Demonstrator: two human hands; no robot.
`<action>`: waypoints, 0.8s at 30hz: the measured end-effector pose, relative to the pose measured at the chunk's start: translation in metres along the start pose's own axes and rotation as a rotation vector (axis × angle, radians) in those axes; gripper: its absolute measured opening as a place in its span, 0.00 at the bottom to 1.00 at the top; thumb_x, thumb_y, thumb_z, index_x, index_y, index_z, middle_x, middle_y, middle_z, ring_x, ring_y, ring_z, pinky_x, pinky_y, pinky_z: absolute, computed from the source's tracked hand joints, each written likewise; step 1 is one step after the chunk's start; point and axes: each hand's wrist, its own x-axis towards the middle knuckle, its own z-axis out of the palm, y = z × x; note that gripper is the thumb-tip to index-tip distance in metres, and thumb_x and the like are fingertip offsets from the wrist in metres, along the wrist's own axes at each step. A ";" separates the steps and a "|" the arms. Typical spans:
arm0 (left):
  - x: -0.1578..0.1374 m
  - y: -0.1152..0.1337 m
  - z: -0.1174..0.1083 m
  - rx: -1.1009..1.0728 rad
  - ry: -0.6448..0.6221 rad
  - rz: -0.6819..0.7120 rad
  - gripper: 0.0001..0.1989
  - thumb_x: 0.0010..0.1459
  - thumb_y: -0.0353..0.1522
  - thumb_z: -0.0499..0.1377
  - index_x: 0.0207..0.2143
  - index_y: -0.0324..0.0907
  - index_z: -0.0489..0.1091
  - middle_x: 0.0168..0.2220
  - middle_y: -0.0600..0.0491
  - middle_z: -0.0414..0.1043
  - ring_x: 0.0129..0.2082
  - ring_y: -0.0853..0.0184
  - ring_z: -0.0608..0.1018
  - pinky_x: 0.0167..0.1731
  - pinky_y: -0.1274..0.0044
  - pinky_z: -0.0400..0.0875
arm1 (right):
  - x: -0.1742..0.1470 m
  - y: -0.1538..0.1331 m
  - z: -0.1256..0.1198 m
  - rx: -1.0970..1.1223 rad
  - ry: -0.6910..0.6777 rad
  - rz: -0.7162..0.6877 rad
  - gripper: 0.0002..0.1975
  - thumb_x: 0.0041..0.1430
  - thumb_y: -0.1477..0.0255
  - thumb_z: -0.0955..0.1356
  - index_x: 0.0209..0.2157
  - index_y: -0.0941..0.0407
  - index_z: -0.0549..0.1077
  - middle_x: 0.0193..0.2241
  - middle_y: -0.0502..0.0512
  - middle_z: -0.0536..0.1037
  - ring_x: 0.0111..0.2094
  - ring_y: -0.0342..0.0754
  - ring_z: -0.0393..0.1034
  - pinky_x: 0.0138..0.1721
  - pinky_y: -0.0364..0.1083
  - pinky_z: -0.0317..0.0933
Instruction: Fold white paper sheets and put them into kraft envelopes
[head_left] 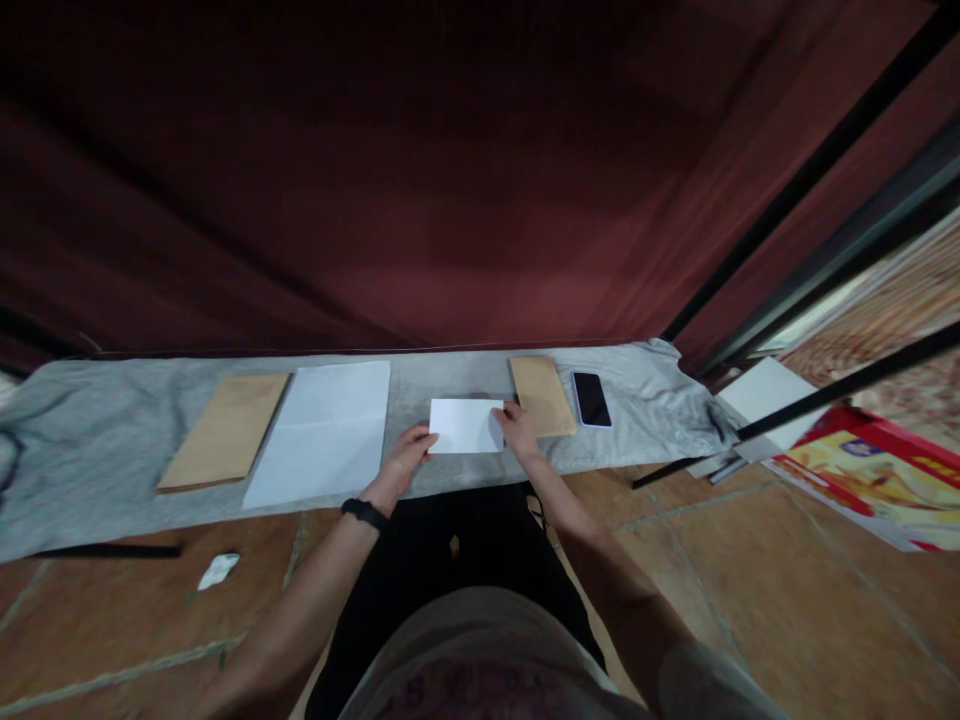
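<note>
A small white sheet of paper [466,426], perhaps folded, is held level in front of me over the cloth-covered table. At its left edge my left hand [407,456] pinches it, thumb on top. My right hand [518,427] grips the right edge the same way, just in front of a brown envelope [547,397]. Large white sheets [326,425] lie to the left of my left hand, creased across the middle. Beyond them rests a stack of bigger brown envelopes [225,430]. The undersides of the fingers are hidden by the paper.
A phone [592,400] lies right of the small envelope. Grey cloth [442,375] covers the narrow table, with a dark red curtain [465,220] behind it. At the right are black metal bars [847,385] and a red and yellow box [877,470]. Crumpled white tissue [218,571] is on the floor.
</note>
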 end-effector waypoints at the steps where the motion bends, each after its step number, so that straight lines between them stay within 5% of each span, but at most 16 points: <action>1: 0.000 -0.005 0.003 0.010 0.005 -0.016 0.16 0.48 0.42 0.69 0.30 0.40 0.71 0.28 0.53 0.77 0.26 0.69 0.79 0.23 0.80 0.70 | 0.000 0.003 0.002 -0.018 0.002 0.010 0.14 0.62 0.63 0.63 0.31 0.55 0.75 0.21 0.47 0.72 0.25 0.44 0.67 0.27 0.41 0.62; 5: 0.003 -0.016 0.013 0.045 0.027 -0.057 0.12 0.53 0.37 0.66 0.30 0.39 0.68 0.26 0.55 0.75 0.19 0.72 0.77 0.18 0.83 0.67 | 0.000 0.010 0.007 -0.103 0.002 0.040 0.13 0.62 0.66 0.62 0.33 0.56 0.77 0.24 0.49 0.75 0.26 0.46 0.69 0.30 0.42 0.65; 9: 0.005 -0.020 0.017 0.062 0.052 -0.058 0.11 0.56 0.35 0.65 0.31 0.40 0.66 0.24 0.57 0.73 0.17 0.73 0.76 0.18 0.84 0.66 | -0.003 0.011 0.008 -0.182 0.011 0.042 0.17 0.63 0.70 0.62 0.49 0.59 0.76 0.34 0.57 0.80 0.35 0.51 0.75 0.40 0.47 0.69; 11: 0.006 -0.022 0.018 0.070 0.060 -0.059 0.11 0.57 0.36 0.65 0.32 0.41 0.65 0.23 0.58 0.72 0.16 0.73 0.75 0.18 0.84 0.66 | -0.009 0.011 0.011 -0.262 0.036 -0.025 0.23 0.64 0.72 0.61 0.58 0.61 0.71 0.47 0.64 0.79 0.46 0.54 0.75 0.50 0.52 0.68; 15: 0.009 -0.025 0.021 0.095 0.074 -0.068 0.13 0.56 0.38 0.65 0.33 0.42 0.64 0.20 0.59 0.69 0.15 0.71 0.75 0.18 0.83 0.66 | -0.027 0.011 0.020 -0.520 0.000 -0.303 0.27 0.68 0.72 0.61 0.67 0.60 0.62 0.66 0.68 0.64 0.66 0.57 0.59 0.64 0.58 0.57; 21: 0.009 -0.026 0.019 0.215 0.100 -0.058 0.11 0.58 0.38 0.64 0.37 0.42 0.66 0.19 0.59 0.69 0.15 0.70 0.74 0.20 0.80 0.68 | -0.049 0.016 0.035 -0.739 -0.164 -0.386 0.25 0.72 0.66 0.61 0.67 0.56 0.63 0.69 0.64 0.61 0.69 0.57 0.56 0.68 0.61 0.50; 24: 0.001 -0.024 0.018 0.352 0.168 -0.009 0.12 0.60 0.36 0.62 0.44 0.42 0.69 0.27 0.52 0.75 0.25 0.63 0.80 0.28 0.74 0.73 | -0.052 0.017 0.037 -0.772 -0.160 -0.386 0.26 0.72 0.65 0.61 0.68 0.58 0.63 0.69 0.66 0.60 0.69 0.59 0.56 0.68 0.61 0.49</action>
